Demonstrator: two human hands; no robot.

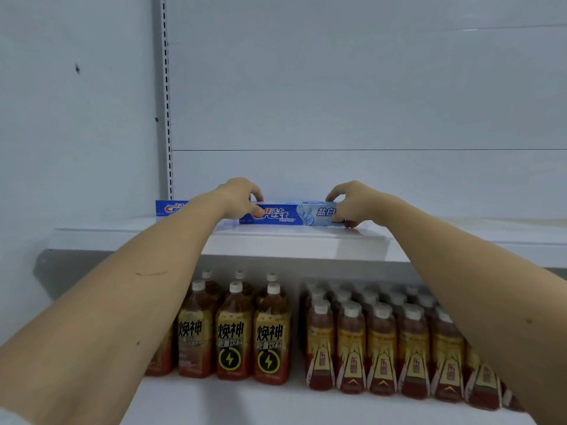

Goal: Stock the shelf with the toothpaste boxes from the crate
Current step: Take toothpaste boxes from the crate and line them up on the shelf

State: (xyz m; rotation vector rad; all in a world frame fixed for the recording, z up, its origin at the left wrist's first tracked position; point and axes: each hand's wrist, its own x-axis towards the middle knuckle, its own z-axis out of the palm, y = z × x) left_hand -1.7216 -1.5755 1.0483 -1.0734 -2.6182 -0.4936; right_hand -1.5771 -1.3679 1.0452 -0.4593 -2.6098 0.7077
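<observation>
A blue toothpaste box (288, 213) lies lengthwise on the white upper shelf (276, 240), its printed face toward me. My left hand (241, 199) grips its left end and my right hand (352, 204) grips its right end. A second blue toothpaste box (170, 207) lies on the same shelf to the left, against the back panel, partly hidden by my left forearm. The crate is out of view.
A slotted upright (167, 102) runs up the back wall at the left. On the lower shelf (245, 400) stand brown drink bottles with yellow labels (236, 329) and a block of several red-brown bottles (383, 345) to the right.
</observation>
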